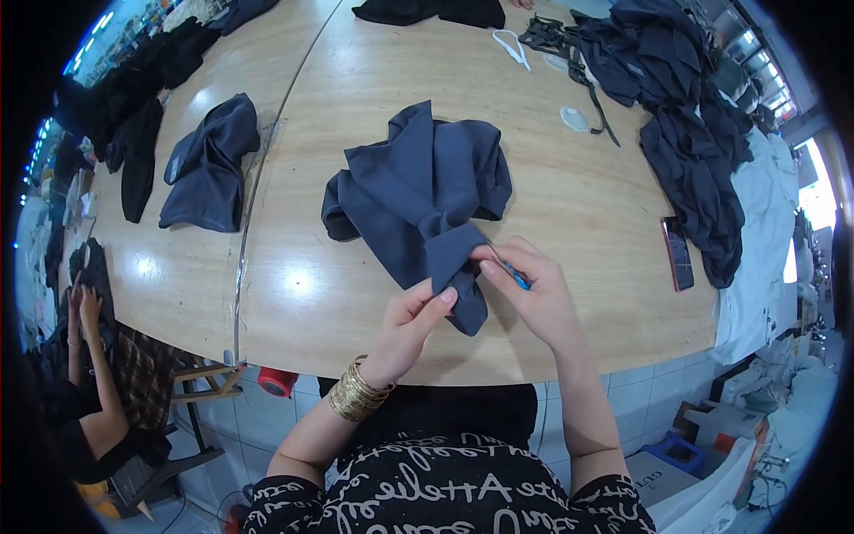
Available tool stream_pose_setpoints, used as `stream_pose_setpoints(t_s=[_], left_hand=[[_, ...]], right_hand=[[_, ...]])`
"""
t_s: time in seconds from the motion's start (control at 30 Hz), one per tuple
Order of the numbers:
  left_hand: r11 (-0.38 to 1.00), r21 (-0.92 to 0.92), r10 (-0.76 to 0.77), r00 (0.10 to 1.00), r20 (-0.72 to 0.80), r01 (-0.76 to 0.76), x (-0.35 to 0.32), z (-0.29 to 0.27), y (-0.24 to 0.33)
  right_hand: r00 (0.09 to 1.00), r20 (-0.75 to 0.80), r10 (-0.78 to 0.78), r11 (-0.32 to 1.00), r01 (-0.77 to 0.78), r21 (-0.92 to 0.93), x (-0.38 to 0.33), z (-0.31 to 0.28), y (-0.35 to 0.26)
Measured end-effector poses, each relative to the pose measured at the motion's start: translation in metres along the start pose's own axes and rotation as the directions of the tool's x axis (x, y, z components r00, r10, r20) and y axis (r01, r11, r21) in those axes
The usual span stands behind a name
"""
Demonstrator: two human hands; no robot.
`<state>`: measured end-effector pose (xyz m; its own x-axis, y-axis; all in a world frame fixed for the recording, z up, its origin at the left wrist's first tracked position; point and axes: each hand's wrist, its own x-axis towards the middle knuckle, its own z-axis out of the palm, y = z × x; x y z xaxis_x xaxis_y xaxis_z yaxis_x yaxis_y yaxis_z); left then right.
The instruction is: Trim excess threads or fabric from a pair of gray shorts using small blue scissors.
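A dark blue-grey garment (418, 182) lies bunched on the table in front of me, its near end lifted and folded. My left hand (416, 311) pinches the edge of that near end between thumb and fingers; gold bangles circle the wrist. On the other side of the fold, my right hand (529, 280) is closed round small thread snips (518, 278) with a blue handle. Their dark, thin tip points at the cloth beside my right fingertips. Whether the blades touch the fabric I cannot tell.
Another dark garment (213, 165) rests left of the table seam. Dark clothes (698, 169) are heaped at the right, near a phone (678, 254). Farther back lie a white loop (511, 49) and a clear disc (574, 118). Another person's hands (87, 307) handle dark cloth at far left.
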<state>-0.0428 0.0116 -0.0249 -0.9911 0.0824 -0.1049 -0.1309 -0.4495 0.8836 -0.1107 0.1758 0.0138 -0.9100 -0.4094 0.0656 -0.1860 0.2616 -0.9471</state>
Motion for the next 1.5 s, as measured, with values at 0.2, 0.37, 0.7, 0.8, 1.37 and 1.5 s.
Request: stream_pose_setpoints(t_s=[0.2,0.37,0.7,0.8,1.37,1.5], left_hand=[[0.968,0.242,-0.096,0.985,0.144,0.059,-0.006,-0.017,0.007],[0.993,-0.084,0.085,0.996,-0.012,-0.086,0.0,-0.017,0.0],[0.995,-0.07,0.07,0.997,-0.042,-0.073,0.0,-0.007,0.01],[0.997,-0.036,0.073,0.997,-0.039,-0.074,0.0,-0.003,0.013],[0.996,-0.077,0.031,0.998,-0.053,-0.035,-0.006,0.0,0.014],[0.996,-0.078,0.031,0.998,-0.059,-0.035,-0.006,0.002,0.015]], right_hand=[[0.949,0.259,-0.18,0.984,0.173,0.048,0.045,0.031,-0.009],[0.892,0.443,0.094,0.994,-0.106,0.002,0.063,0.031,0.011],[0.985,-0.165,-0.042,0.979,0.007,-0.204,-0.027,0.003,-0.022],[0.982,-0.173,-0.08,0.962,0.03,-0.272,-0.038,0.009,-0.023],[0.926,-0.156,-0.343,0.801,0.202,-0.563,-0.037,0.021,-0.009],[0.931,-0.148,-0.335,0.796,0.196,-0.572,-0.038,0.021,-0.01]])
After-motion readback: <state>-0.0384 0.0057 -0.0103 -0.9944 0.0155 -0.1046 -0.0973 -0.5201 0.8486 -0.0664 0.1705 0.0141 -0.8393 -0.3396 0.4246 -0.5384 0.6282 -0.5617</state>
